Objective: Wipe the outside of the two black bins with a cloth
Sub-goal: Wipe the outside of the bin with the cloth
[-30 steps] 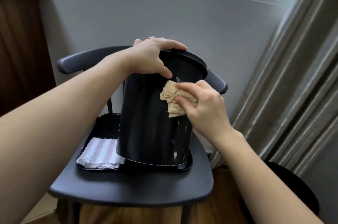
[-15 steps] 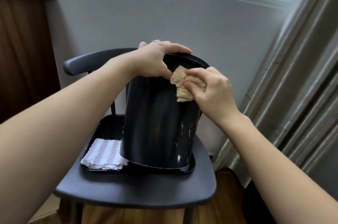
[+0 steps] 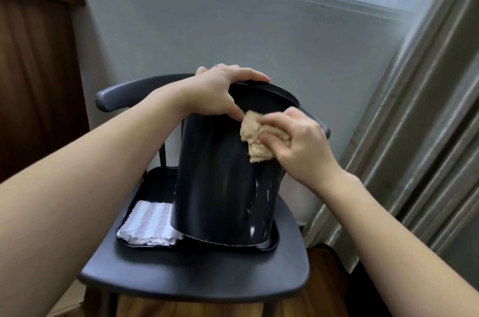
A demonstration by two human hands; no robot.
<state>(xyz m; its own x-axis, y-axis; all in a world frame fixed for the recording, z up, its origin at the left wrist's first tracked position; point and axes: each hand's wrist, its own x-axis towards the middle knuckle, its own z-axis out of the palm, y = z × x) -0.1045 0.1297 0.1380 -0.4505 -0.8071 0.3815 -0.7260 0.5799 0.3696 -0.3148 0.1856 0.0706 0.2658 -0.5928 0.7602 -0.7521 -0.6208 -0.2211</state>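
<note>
bin (image 3: 223, 182) stands tilted in a black tray (image 3: 269, 244) on a chair seat (image 3: 197, 272), a striped folded cloth (image 3: 149, 223) lying in the tray just left of the bin; only one bin shows here; to wipe well, i judge, press the beige cloth (image 3: 255, 139) flat and work round the wall in overlapping strokes, turning the bin; left hand (image 3: 217, 92) curls over the bin's rim, thumb on the wall, steadying it; right hand (image 3: 298, 143) pinches the bunched cloth against the bin's upper wall
</note>
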